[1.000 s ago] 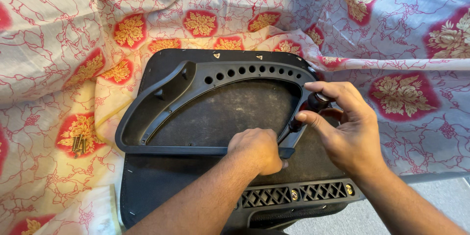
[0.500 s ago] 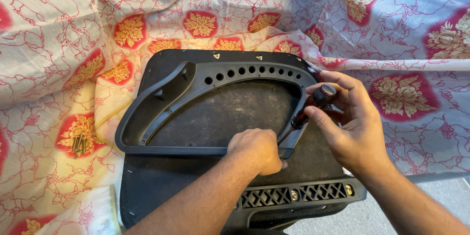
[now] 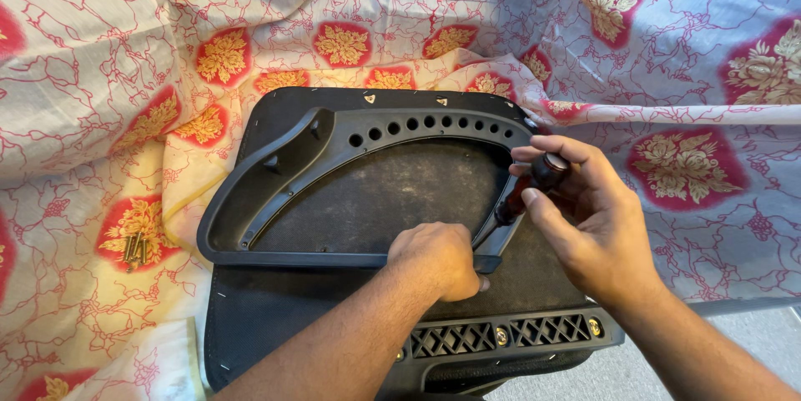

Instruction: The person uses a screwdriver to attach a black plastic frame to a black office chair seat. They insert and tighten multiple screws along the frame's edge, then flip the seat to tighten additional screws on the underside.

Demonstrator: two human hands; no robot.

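Your right hand [image 3: 596, 230] pinches the screwdriver [image 3: 526, 192] at center-right of the frame; your closed left hand [image 3: 438, 259] presses the curved plastic frame [image 3: 275, 201] at lower center. Keep the screwdriver straight and the frame steady.

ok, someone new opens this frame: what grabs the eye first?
The two hands at centre: the right hand grips a dark-handled screwdriver, its tip at the right end of a black curved plastic frame, which the left hand presses down. All round lies a loud white cloth with red-and-gold flower medallions, a few screws on it at left.
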